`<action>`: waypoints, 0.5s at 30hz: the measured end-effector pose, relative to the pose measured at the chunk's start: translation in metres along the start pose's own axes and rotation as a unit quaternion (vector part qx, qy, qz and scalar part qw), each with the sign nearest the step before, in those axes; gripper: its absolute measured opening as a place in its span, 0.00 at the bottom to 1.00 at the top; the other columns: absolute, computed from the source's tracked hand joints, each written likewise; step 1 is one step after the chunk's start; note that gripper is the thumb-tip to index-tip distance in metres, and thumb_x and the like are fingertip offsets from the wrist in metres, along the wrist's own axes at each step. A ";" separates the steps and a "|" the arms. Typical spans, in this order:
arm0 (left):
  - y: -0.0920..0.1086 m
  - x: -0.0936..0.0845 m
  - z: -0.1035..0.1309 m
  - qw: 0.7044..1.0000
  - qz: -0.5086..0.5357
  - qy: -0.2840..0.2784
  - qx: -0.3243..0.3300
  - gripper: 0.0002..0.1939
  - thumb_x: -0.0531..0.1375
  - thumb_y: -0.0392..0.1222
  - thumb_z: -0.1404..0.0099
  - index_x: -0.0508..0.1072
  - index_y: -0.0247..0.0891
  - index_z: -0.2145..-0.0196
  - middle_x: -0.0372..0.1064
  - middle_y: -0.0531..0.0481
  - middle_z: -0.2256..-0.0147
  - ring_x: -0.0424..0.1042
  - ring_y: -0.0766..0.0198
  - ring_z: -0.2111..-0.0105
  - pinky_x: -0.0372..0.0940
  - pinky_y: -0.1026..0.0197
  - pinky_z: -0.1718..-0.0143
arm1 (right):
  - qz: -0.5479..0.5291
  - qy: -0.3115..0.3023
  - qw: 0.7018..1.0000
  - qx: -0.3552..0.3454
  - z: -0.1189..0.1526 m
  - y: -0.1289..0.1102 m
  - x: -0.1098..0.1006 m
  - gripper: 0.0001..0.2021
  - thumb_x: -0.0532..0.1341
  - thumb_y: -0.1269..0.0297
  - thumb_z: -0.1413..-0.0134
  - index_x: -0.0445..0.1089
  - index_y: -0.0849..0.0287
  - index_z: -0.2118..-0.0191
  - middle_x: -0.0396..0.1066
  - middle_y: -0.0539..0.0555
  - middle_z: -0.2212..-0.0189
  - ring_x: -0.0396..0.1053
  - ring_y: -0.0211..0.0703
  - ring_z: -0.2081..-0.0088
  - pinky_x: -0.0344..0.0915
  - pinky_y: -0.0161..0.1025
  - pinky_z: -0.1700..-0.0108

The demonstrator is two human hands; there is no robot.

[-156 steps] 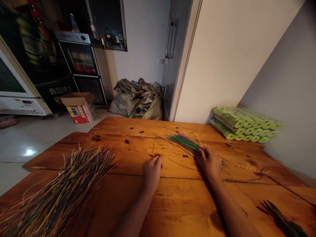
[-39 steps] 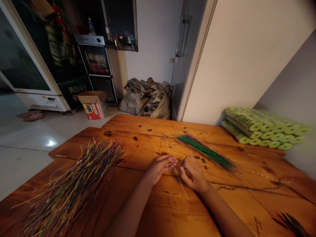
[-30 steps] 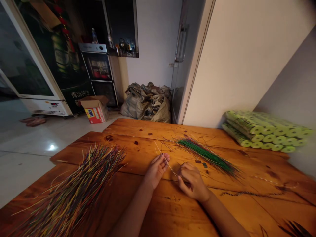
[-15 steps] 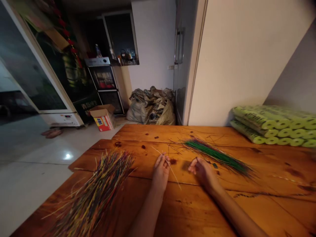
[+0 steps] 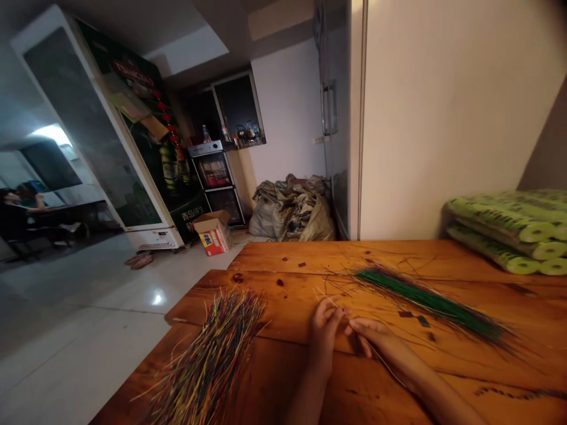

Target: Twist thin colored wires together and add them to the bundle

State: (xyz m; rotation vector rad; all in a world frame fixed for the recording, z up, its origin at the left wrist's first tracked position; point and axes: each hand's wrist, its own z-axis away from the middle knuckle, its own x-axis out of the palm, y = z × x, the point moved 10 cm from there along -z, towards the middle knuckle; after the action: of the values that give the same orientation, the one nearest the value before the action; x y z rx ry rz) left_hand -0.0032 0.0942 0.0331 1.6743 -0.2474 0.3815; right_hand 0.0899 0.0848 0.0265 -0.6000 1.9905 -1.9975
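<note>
The left hand [image 5: 325,321] clamps its fingers on one thin pale strand [image 5: 388,367] above the brown wooden table [image 5: 287,321]; whether the right hand [image 5: 374,332], just beside, also clamps its fingers, I cannot tell. Two strand bundles lie there: one multicoloured bundle [image 5: 217,348], one mostly green bundle [image 5: 425,300]. Beyond, one open red-and-white cardboard box [image 5: 215,242] hides its inside; one black glass-fronted cabinet [image 5: 221,154] contains red items [image 5: 217,179].

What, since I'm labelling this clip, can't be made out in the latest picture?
All in the head view:
Whether the thin strand beside the right hand runs into the left hand: hidden by fingers.
The multicoloured bundle's near end: cut off by the bottom edge.
The braided cord's far end, and part of the green rolls: cut off by the right edge.
The sill items: too small and dark to identify.
</note>
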 end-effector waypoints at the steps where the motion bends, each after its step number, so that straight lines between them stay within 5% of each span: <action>1: 0.002 -0.006 -0.001 1.000 0.007 0.025 0.014 0.20 0.61 0.49 0.48 0.67 0.35 0.60 0.72 0.46 0.69 0.70 0.64 0.69 0.62 0.63 0.64 | -0.007 0.002 1.000 0.001 0.000 -0.002 -0.001 0.18 0.55 0.49 0.49 0.69 0.61 0.72 0.54 0.45 0.89 0.52 0.35 0.80 0.51 0.34 0.73; 5: 0.009 -0.016 0.000 0.995 0.005 0.072 0.064 0.23 0.62 0.49 0.49 0.65 0.39 0.57 0.70 0.46 0.62 0.69 0.65 0.68 0.61 0.61 0.61 | -0.030 0.044 0.999 -0.003 0.001 -0.004 -0.013 0.18 0.55 0.49 0.49 0.69 0.61 0.71 0.50 0.43 0.89 0.50 0.35 0.81 0.49 0.33 0.75; 11: 0.004 0.014 0.004 0.994 -0.099 -0.045 0.026 0.14 0.59 0.49 0.47 0.74 0.33 0.74 0.70 0.47 0.75 0.68 0.61 0.70 0.60 0.61 0.65 | 0.081 -0.002 0.997 0.000 -0.008 0.008 -0.010 0.22 0.52 0.45 0.50 0.70 0.61 0.70 0.53 0.44 0.91 0.54 0.36 0.83 0.55 0.36 0.71; 15: 0.006 -0.003 0.001 0.996 -0.081 0.023 0.038 0.15 0.58 0.50 0.46 0.73 0.34 0.76 0.71 0.48 0.75 0.67 0.63 0.72 0.60 0.62 0.66 | 0.253 -0.014 0.967 -0.022 -0.014 -0.008 -0.033 0.25 0.48 0.43 0.50 0.71 0.59 0.71 0.69 0.53 0.79 0.66 0.44 0.73 0.59 0.40 0.63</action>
State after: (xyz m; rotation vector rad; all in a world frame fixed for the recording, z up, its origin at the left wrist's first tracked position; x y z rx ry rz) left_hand -0.0081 0.0926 0.0375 1.7448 -0.0639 0.3107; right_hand 0.1139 0.1126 0.0308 -0.1027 1.9274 -1.6270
